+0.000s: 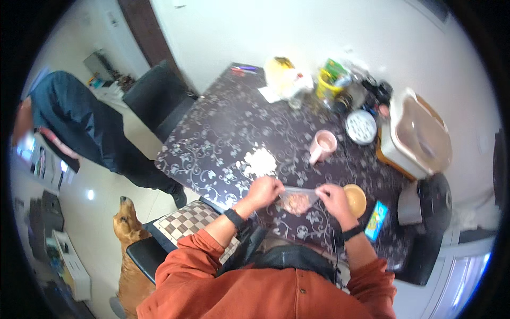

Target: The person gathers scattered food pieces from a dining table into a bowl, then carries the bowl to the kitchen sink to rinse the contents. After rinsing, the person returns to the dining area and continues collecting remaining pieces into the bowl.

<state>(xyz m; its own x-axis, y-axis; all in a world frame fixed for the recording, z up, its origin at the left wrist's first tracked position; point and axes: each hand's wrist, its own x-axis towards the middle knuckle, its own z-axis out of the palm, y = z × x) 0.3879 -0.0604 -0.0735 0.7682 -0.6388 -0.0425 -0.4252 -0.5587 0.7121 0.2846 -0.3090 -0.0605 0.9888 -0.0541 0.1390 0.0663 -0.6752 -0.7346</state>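
Both hands hold the top edge of a clear plastic bag [297,202] stretched between them, low over the near side of the table. Pinkish, crumbly pieces fill its lower part. My left hand [265,191] pinches the left corner. At the right corner, my right hand [332,199] grips with thumb and fingers. A loose pile of white pieces [261,161] lies on the tabletop just beyond my left hand. Right beside my right hand stands a yellow-orange bowl [355,200], partly hidden by it. A pink mug [324,145] stands farther back.
The dark, floral-patterned table [223,119] carries a blue packet [376,220], a rice cooker [424,203], a lidded white bin [418,135], a round white-lidded container [361,127] and a yellow basket [328,85]. A golden-brown dog [129,227], a person's leg [87,123] and a black chair [159,95] are left.
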